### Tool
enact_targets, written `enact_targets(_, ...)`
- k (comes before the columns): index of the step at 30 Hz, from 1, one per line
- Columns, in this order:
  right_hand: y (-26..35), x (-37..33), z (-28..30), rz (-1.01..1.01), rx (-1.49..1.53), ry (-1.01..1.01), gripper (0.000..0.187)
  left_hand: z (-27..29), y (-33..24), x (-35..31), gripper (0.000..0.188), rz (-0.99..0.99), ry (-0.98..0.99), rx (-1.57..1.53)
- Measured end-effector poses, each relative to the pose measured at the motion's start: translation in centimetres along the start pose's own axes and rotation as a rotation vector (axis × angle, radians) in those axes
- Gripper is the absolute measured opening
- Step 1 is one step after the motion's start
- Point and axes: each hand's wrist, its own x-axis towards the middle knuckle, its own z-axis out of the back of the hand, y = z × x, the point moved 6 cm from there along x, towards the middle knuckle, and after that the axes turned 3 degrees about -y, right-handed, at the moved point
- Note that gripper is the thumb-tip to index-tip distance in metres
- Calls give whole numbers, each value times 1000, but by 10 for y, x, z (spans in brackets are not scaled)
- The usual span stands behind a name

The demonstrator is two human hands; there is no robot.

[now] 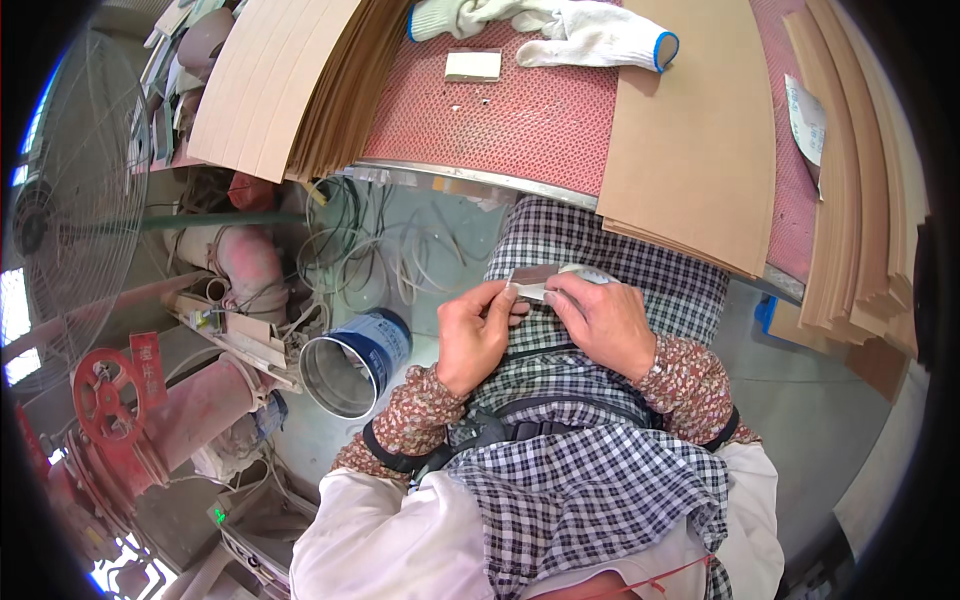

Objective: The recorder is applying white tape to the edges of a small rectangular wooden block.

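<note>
Above my lap, my left hand (pixel 472 332) and my right hand (pixel 612 322) face each other with fingers closed. My left thumb and finger pinch the left end of a small brown rectangular piece (pixel 534 274). A whitish strip (pixel 530 292) runs along its lower edge, and my right fingertips close on that strip's right end. Behind the right fingers shows the edge of a round whitish thing (pixel 590 271), perhaps a tape roll; the hand hides most of it. Black-and-white checked cloth (pixel 660 275) covers my lap beneath both hands.
Ahead stands a red textured tabletop (pixel 490 130) bearing a small pale block (pixel 473 66), white gloves (pixel 590 35) and brown cardboard sheets (pixel 690 130). Stacked board (pixel 270 80) leans at left. A blue bucket (pixel 365 360), red-wheeled pipe valve (pixel 108 398) and fan (pixel 75 200) stand left.
</note>
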Motion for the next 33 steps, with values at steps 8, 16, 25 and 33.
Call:
enact_targets(8,-18,-6,2,-88,-42,-50,19,2,9,1,28,92,67,-154)
enact_targets(16,-20,-7,4,-131,-2,-71,19,4,15,2,29,109,119,-234)
enact_targets(25,-43,-12,-8,-267,578,222,25,6,34,9,32,287,391,-445)
enact_targets(33,-42,-14,-9,-241,610,216,23,3,29,11,28,360,417,-492)
